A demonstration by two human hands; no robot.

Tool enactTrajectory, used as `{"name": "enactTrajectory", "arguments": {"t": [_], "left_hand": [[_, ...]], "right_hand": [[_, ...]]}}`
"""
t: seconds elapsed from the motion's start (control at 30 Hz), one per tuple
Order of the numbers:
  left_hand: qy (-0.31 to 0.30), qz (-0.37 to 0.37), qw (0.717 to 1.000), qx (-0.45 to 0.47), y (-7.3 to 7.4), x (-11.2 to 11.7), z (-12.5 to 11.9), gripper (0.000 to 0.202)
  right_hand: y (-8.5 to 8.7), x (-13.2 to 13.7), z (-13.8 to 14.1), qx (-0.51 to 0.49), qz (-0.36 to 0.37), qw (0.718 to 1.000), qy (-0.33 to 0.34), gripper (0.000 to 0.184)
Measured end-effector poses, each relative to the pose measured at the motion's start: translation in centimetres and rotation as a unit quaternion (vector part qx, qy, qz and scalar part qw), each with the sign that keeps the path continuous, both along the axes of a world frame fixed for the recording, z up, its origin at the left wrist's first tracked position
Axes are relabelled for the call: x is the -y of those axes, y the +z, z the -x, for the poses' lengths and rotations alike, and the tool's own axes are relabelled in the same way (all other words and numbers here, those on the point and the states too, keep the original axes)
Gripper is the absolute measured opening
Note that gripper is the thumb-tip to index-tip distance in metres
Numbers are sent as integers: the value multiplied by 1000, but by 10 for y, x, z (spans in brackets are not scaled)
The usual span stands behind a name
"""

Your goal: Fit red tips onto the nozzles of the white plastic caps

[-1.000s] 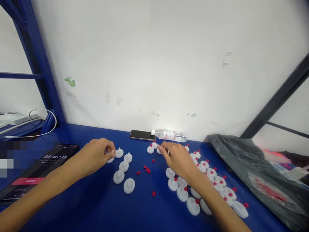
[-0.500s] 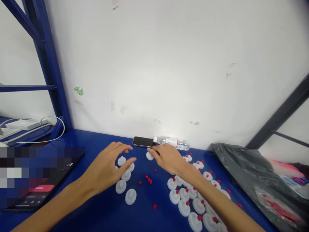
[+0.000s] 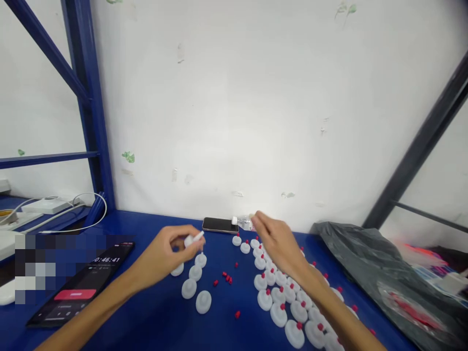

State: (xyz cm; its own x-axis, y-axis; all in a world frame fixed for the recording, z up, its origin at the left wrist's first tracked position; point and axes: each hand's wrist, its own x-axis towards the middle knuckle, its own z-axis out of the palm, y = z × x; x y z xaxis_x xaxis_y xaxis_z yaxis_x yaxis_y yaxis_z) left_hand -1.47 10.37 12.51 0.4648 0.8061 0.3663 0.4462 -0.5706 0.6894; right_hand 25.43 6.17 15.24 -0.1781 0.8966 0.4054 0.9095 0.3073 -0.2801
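My left hand [image 3: 166,253] is lifted a little off the blue table [image 3: 153,321] and pinches a white plastic cap [image 3: 193,239] between thumb and fingers. Below it lie several plain white caps [image 3: 195,273]. My right hand [image 3: 278,243] hovers over the far end of a group of white caps fitted with red plugs [image 3: 281,297], fingers curled loosely; whether it holds anything is hidden. Several loose red plugs [image 3: 227,279] lie on the table between my two hands.
A phone [image 3: 218,224] and a lying water bottle [image 3: 244,223] rest against the white wall. A dark tablet showing a timer [image 3: 84,282] lies at the left. A black plastic bag [image 3: 380,273] covers the right side. Blue shelf posts [image 3: 87,107] stand at the left.
My left hand has closed on a white cap and lifted it from the plain group. My right hand moved back toward the bottle, leaving a capped piece in the row. The camera tilted up.
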Motion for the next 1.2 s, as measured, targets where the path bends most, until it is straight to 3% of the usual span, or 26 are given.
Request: {"name": "enactTrajectory", "arguments": {"t": [0.1, 0.2, 0.27, 0.4, 0.53, 0.67, 0.87, 1.03, 1.13, 1.2], "left_hand": [[88, -30, 996, -16, -10, -17, 6, 39], [132, -52, 988, -56, -23, -30, 10, 34], [155, -57, 982, -88, -28, -37, 13, 30], [183, -15, 969, -163, -29, -47, 24, 29], [181, 49, 956, -226, -31, -51, 31, 33], [165, 73, 948, -261, -36, -47, 31, 34], [138, 88, 949, -270, -34, -44, 27, 31], [147, -52, 974, -164, -24, -29, 12, 35], [82, -117, 985, -98, -23, -8, -5, 49], [41, -128, 989, -69, -25, 4, -14, 54]], "right_hand": [[-22, -11, 7, 80, 48, 995, 46, 40], [-49, -22, 24, 143, 96, 982, 73, 31], [-57, -29, 29, 167, 120, 976, 77, 28], [-45, -39, 18, 192, 132, 971, 44, 32], [-28, -50, -5, 223, 119, 965, -75, 34], [-33, -58, -15, 248, 149, 950, -120, 35], [-39, -60, -12, 239, 167, 953, -82, 36], [-13, -45, -5, 172, 112, 978, -22, 30], [-5, -29, 13, 118, 79, 989, 49, 46], [-6, -18, 28, 83, 64, 990, 93, 44]]}}
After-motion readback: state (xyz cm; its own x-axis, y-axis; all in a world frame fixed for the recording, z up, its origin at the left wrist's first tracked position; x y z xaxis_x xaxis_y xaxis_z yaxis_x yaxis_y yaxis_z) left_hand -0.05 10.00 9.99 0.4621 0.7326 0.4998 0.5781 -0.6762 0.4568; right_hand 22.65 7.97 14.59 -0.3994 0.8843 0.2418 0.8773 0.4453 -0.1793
